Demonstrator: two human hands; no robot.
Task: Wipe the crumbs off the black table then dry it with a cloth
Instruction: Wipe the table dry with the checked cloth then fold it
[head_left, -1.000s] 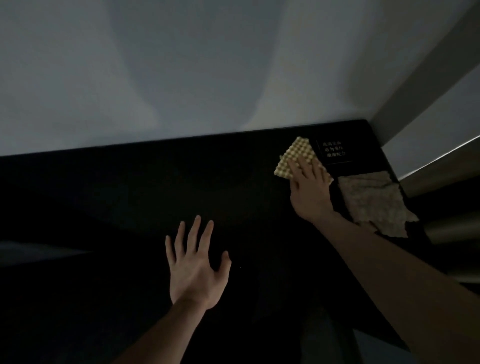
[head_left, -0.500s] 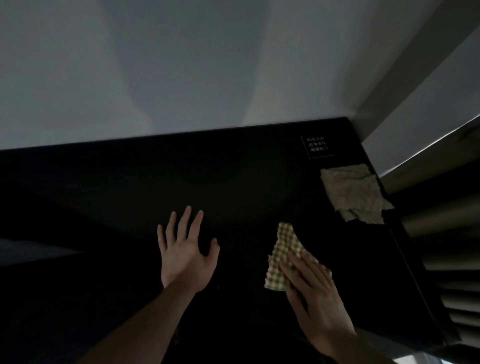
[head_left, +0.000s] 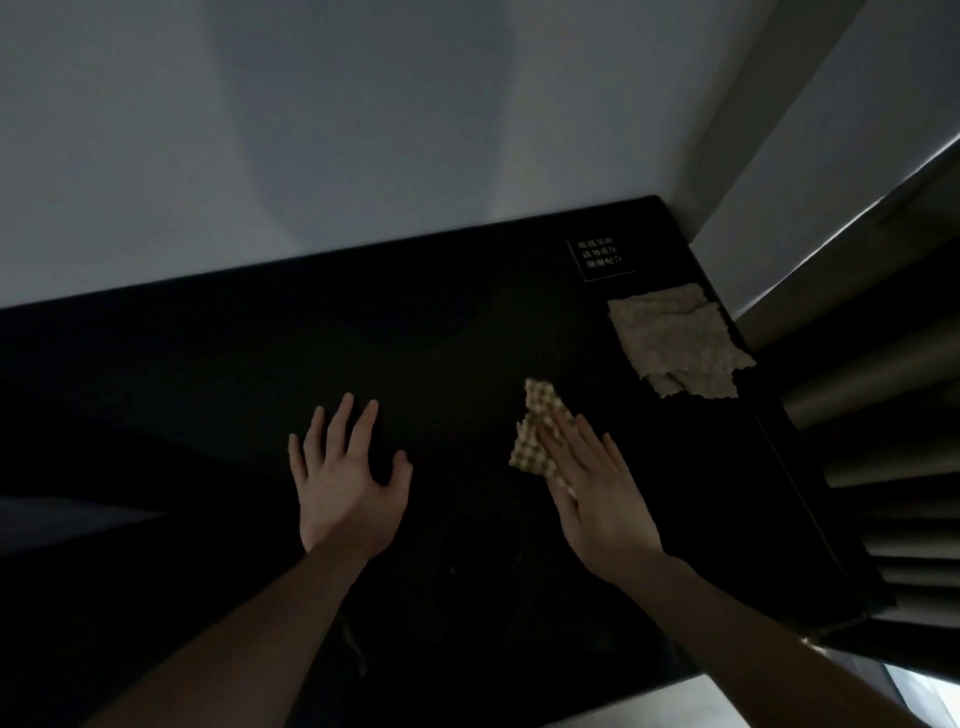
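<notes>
The black table (head_left: 363, 332) fills the middle of the head view, dim and glossy. My right hand (head_left: 597, 493) lies flat on a yellow checked cloth (head_left: 535, 431), pressing it onto the tabletop right of centre; half the cloth sticks out past my fingers. My left hand (head_left: 345, 478) rests palm down on the table with fingers spread, holding nothing. A beige crumpled cloth (head_left: 675, 343) lies flat near the table's right edge. No crumbs can be made out in the poor light.
A small label with white characters (head_left: 597, 254) sits at the table's far right corner. A pale wall (head_left: 311, 130) runs behind the table. Grey horizontal slats (head_left: 893, 467) stand beyond the right edge. The table's near right corner (head_left: 862, 618) ends above a lighter floor.
My right hand dragged the checked cloth from the far right corner toward me, then pushed it slightly back away. The left hand stayed flat in about the same place.
</notes>
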